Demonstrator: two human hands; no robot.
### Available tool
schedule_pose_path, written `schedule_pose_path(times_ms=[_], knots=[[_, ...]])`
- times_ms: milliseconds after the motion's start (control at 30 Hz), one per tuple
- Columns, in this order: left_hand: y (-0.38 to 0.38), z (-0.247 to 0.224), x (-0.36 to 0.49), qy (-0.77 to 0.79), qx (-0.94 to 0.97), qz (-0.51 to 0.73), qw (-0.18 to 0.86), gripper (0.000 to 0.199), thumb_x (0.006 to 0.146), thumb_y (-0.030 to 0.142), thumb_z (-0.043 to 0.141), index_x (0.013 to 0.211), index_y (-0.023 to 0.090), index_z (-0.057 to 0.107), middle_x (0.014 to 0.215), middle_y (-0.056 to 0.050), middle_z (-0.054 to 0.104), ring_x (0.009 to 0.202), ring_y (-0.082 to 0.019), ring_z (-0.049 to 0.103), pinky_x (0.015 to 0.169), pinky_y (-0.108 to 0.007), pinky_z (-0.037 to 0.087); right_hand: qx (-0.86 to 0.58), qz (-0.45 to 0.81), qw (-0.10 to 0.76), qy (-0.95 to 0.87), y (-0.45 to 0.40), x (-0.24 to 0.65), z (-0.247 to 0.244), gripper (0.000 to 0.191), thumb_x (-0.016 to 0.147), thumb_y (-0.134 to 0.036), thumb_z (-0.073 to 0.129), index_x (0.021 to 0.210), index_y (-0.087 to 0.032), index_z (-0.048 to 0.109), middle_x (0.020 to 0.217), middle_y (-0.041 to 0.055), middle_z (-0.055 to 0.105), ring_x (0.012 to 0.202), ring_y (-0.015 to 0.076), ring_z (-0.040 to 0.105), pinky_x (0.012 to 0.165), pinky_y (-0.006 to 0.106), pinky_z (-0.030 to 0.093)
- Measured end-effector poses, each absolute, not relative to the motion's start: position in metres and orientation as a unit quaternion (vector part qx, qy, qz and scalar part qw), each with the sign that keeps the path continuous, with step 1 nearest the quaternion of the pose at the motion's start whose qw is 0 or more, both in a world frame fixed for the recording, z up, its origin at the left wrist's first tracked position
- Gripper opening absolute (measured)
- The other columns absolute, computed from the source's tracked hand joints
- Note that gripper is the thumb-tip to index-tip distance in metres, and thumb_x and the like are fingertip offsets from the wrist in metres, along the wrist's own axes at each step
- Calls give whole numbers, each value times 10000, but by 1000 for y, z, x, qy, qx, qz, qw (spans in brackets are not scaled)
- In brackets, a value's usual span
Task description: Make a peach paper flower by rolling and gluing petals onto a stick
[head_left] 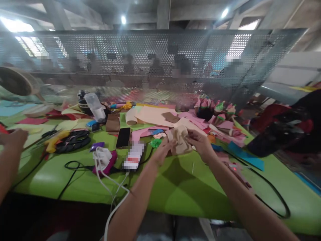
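Note:
A crumpled beige piece (pixel 181 140), paper or thin foam sheet, is held up over the front middle of the green table (pixel 185 197). My left hand (pixel 165 150) grips its left side with bent fingers. On its right edge, my right hand (pixel 199 142) pinches with thumb and fingers. A small green crinkled wrapper (pixel 155 143) lies just left of my left hand. Beyond my hands are pink sheets (pixel 193 120), a large cream sheet (pixel 155 115) and a brown scrap (pixel 170 117). A thin white stick (pixel 193 167) lies below the beige piece.
A dark phone (pixel 123 138), a lit phone (pixel 134 156) on a white cable, and a black coiled cord (pixel 74 142) lie left. A corded tool with a red light (pixel 235 170) lies right. Another person's hand (pixel 15 139) is at far left. A perforated metal screen (pixel 140 60) stands behind.

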State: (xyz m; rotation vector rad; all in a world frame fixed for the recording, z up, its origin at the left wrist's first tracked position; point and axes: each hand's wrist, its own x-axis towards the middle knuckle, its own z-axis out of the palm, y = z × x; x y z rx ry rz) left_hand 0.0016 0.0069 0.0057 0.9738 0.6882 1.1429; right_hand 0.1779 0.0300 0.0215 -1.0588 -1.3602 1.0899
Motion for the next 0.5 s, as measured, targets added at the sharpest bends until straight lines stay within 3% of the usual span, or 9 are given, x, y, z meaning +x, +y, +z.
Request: schedule_pose_path(times_ms=[100,233,333,500], knots=[[12,-1,5,365,466,527,610,524,633,271,830,1115,173,651,1049,-75,732,936,-203,670,837,-296,521,-439,467,509,-575,23,176,12,404,699,-501,730,982,-217,682,735,5,657,687,185,587,629,300,449],[14,-1,6,414,506,508,561,381,642,221,799,1000,142,697,936,-62,748,882,-200,666,825,-301,518,-440,449,482,-611,13,179,8,433,727,-463,739,1074,-218,653,929,40,704,811,215,626,697,312,481],[11,4,4,457,519,483,538,272,681,298,779,890,136,713,806,-45,733,747,-173,645,724,-275,506,-461,420,488,-611,13,183,9,385,683,-446,761,971,-210,660,893,37,711,794,224,631,686,315,483],[7,9,0,478,482,489,547,372,699,456,769,892,140,741,783,-52,735,725,-170,647,700,-272,496,-449,482,500,-562,16,188,13,285,666,-455,758,769,-204,670,734,14,689,693,196,616,658,309,465]])
